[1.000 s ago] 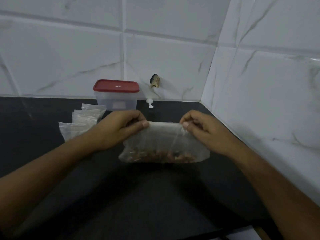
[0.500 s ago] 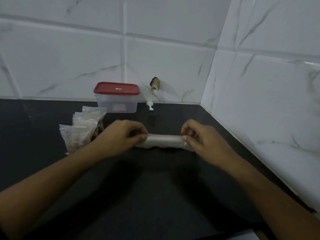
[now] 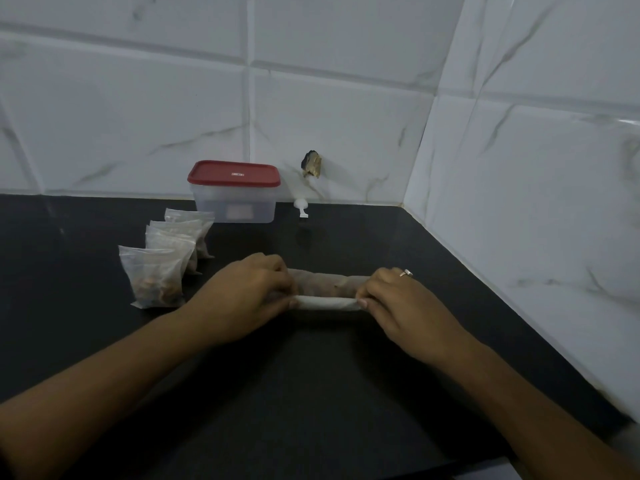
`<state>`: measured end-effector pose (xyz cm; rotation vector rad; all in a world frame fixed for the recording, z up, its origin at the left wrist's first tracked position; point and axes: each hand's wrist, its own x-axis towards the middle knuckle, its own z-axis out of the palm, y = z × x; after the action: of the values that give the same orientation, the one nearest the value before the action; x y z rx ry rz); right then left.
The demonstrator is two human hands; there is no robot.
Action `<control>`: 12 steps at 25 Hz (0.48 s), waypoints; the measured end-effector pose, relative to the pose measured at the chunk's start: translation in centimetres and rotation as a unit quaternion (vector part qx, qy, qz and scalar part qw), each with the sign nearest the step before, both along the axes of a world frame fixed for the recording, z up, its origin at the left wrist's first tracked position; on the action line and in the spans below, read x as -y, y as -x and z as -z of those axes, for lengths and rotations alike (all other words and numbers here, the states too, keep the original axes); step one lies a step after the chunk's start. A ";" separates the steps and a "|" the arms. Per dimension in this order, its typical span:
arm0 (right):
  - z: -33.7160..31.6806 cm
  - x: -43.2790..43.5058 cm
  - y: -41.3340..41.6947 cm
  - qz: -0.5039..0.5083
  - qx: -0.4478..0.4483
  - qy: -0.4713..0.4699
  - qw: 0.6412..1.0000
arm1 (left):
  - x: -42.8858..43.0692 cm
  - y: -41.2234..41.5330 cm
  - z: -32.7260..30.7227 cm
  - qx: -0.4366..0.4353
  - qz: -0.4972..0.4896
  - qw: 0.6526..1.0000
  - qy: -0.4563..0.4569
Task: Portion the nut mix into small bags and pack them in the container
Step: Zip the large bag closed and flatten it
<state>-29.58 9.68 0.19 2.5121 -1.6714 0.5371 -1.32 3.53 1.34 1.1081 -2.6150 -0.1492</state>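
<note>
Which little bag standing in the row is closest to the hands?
The front small clear plastic bag, standing beside the left hand; the others line up behind it.

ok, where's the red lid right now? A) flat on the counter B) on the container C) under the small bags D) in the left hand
B: the red lid sits on the clear container by the back wall, while the left hand and right hand both pinch the rolled bag.
</note>
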 end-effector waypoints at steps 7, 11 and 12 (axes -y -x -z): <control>-0.1 -0.2 -0.9 0.047 0.022 -0.015 0.999 | 0.3 1.0 0.4 -0.004 -0.049 0.998 -0.038; 0.2 0.1 -1.2 0.055 0.017 -0.029 0.998 | 0.7 1.4 0.4 -0.038 -0.093 0.992 -0.080; 0.3 0.2 -1.0 0.059 0.030 -0.034 0.997 | 0.7 1.4 0.5 -0.051 -0.103 0.991 -0.064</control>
<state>-28.55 9.48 -0.11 2.4452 -1.8759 0.5596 -2.74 2.79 0.84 1.3675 -2.4132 -0.3241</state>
